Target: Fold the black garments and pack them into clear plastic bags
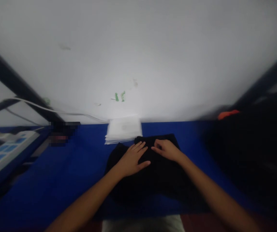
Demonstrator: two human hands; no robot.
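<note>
A black cloth (153,183), perhaps a garment, lies bunched and partly folded on a blue surface (63,183) in front of me. My left hand (133,159) rests flat on its left part, fingers stretched out and thumb apart. On the upper right part of the cloth, my right hand (167,149) has its fingers curled in towards the thumb, and fabric seems to be caught between them. The dim light hides most folds and edges of the cloth.
White paper sheets (123,128) lie stacked against the pale wall (177,64), just beyond the cloth. A white power strip (7,151) is at the left, with a cable (63,111) along the wall. A large dark mass (254,154) with an orange patch (227,114) fills the right.
</note>
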